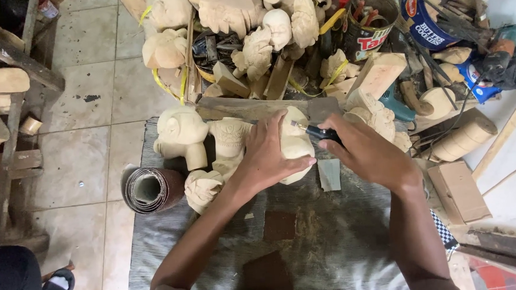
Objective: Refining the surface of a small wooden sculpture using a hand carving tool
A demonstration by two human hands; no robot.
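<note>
My left hand (270,153) grips a pale carved wooden figure (296,138) lying on a grey mat (333,241). My right hand (364,151) holds a small black-handled carving tool (319,133), its tip touching the top of the figure. Just left of my left hand lie other unfinished carvings: a rounded head-shaped one (181,134), a patterned one (229,137) and a smaller one (204,188).
A roll of sandpaper (151,189) lies at the mat's left edge, and a small sandpaper piece (330,175) beside the figure. Beyond is a heap of several pale carvings (251,22), tins (369,21) and wood scraps. A wooden block (457,190) sits right. Tiled floor (87,148) lies left.
</note>
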